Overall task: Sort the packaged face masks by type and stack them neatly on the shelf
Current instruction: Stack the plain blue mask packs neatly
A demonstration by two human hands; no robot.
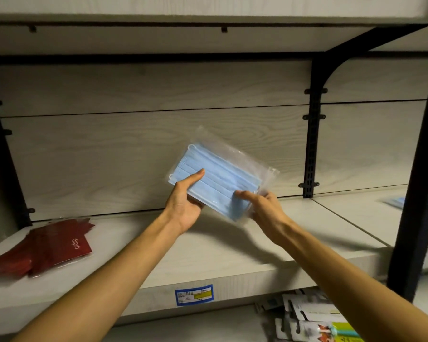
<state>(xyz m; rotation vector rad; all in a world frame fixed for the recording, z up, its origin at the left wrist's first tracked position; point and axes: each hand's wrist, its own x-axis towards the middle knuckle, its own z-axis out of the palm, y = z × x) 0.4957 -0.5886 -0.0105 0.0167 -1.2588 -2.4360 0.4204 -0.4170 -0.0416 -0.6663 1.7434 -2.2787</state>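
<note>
Two bare hands hold one clear plastic pack of blue masks (221, 172) in the air above the shelf board (208, 255), tilted with its upper end toward the back panel (134, 134). The left hand (187, 202) grips the pack's lower left corner, thumb laid flat across the blue front and the remaining fingers curled behind it, hidden from the camera. The right hand (260, 206) pinches the pack's lower right edge, thumb on the front and fingers wrapped under the clear film (only their knuckles show). How many masks lie inside the pack cannot be counted; the pleats blur together. Left of the pack, resting on the shelf board near its left end, is one loose pile of red packets (42, 245), at least three overlapping, the exact number unclear; the top one carries small pale lettering. Right of the pack, beyond the black upright (415, 169), another blue pack (400, 202) lies on the neighbouring board, cut off by the post and the frame edge. One blue-bordered price label (194, 294) is stuck on the shelf board's front lip below the pack, its print too small to read. Lower right of it, several white hang-tab packages (311, 314) overlap on the level below, partly out of frame.
</note>
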